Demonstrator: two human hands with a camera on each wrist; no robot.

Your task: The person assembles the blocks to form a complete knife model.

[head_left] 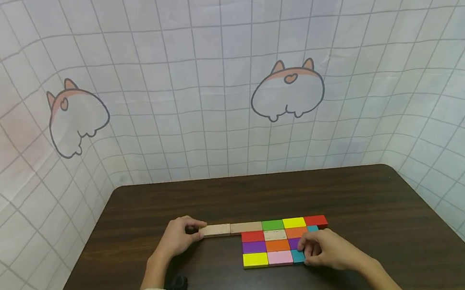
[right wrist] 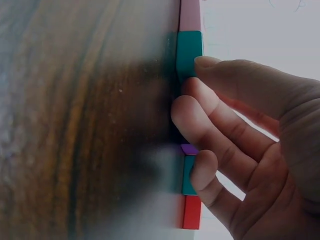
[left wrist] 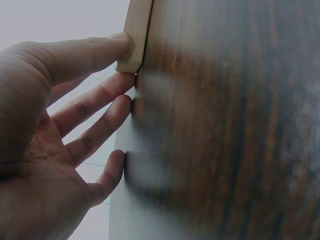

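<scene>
Flat coloured wooden blocks lie edge to edge on the dark table. My left hand (head_left: 176,238) pinches the plain wooden block (head_left: 217,230) at the left end of the far row. In the left wrist view, the thumb presses that block's side while the other fingers spread below it. At the near right corner of the group, my right hand (head_left: 331,250) pinches a teal block (right wrist: 189,52) with the thumb and a finger. That teal block touches a pink block (head_left: 280,257). The right fingers partly cover a purple block (head_left: 294,243).
The far row continues with another plain block (head_left: 246,227), a green block (head_left: 272,225), a yellow block (head_left: 294,223) and a red block (head_left: 317,220). Several more blocks form rows nearer me. A grid-patterned curtain (head_left: 209,94) hangs behind the table (head_left: 178,200).
</scene>
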